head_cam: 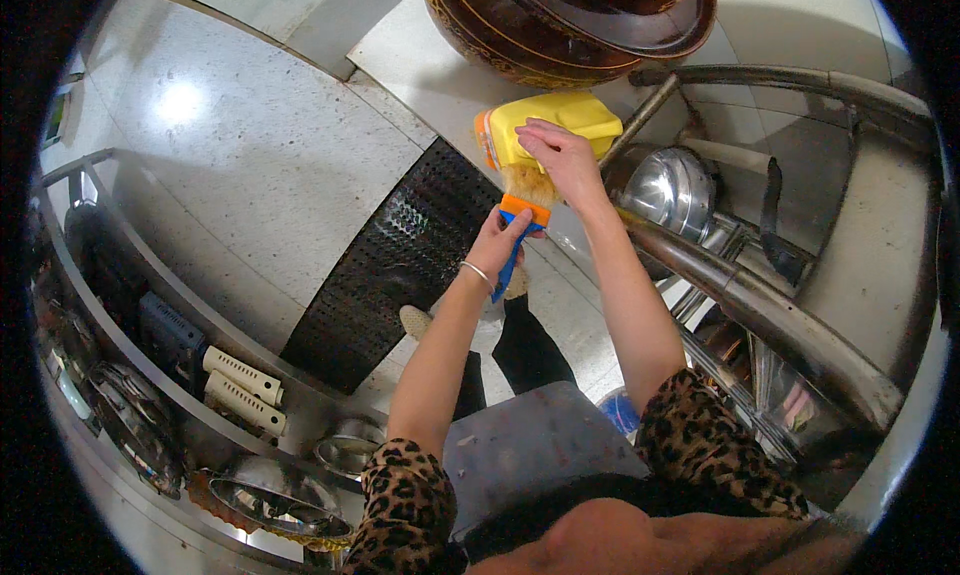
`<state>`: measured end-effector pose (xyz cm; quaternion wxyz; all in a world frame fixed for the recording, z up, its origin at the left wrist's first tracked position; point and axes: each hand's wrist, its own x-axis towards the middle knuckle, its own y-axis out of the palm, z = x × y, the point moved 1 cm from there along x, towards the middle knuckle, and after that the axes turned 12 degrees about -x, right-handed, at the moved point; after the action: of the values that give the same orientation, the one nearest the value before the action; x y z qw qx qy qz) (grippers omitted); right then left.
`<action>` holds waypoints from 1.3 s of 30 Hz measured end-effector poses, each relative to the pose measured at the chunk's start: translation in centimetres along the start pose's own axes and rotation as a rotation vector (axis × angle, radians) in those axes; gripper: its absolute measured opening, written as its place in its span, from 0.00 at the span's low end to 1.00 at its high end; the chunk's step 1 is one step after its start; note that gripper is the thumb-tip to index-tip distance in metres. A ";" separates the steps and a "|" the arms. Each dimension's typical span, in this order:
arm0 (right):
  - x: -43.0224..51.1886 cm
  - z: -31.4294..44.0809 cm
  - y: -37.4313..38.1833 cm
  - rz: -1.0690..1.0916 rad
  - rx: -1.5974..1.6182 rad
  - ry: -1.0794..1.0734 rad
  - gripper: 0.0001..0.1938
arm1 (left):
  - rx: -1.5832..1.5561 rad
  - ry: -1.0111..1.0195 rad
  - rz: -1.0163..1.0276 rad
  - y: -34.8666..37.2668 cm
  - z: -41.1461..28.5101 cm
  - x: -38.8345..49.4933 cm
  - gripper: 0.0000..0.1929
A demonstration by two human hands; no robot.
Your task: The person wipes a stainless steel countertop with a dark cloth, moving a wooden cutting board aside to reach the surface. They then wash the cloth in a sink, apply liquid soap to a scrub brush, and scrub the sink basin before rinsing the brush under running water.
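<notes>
My left hand [510,237] is closed around the blue handle and orange collar of a flat brush [525,207], its pale bristles pointing up and away from me. Just right of the bristles, my right hand [562,162] has its fingers extended and reaches over the near side of a yellow package [566,117] with an orange end. Whether its palm touches the bristles or the package cannot be told. The package lies on a light ledge, below large dark brown lidded vessels [540,42] with gold bands.
A metal frame with thick rails [750,290] stands close on the right, with steel bowls [670,192] inside it. A black perforated mat [397,260] covers part of the floor. On the left, a metal shelf [195,395] holds cookware and portable-stove-like cases.
</notes>
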<state>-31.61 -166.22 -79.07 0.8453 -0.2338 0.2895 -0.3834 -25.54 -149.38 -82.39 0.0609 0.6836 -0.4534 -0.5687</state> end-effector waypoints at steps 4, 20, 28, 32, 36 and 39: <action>0.3 -1.8 0.6 0.030 0.073 0.075 0.18 | 0.008 -0.006 0.037 0.7 0.1 0.0 0.18; 0.4 -0.5 -0.2 0.112 -0.039 0.090 0.18 | 0.093 -0.001 0.059 -0.3 0.5 1.5 0.21; 0.5 -0.2 0.2 0.086 -0.023 0.092 0.18 | 0.127 0.072 0.085 -1.8 -0.3 -0.3 0.23; -1.1 0.3 0.1 0.002 -0.016 0.129 0.21 | 0.160 0.175 0.154 -2.2 -0.5 -4.1 0.22; -8.4 2.8 -1.1 0.077 0.486 0.306 0.25 | 0.200 0.167 0.042 0.0 -2.1 -11.3 0.23; -15.9 9.4 -2.7 0.166 0.506 -0.030 0.24 | 0.242 0.202 -0.008 1.7 -2.0 -17.6 0.25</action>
<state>-35.31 -153.74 -65.66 0.9096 0.0041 0.1900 -0.3696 -23.77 -139.09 -68.00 0.0212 0.7414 -0.5074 -0.4386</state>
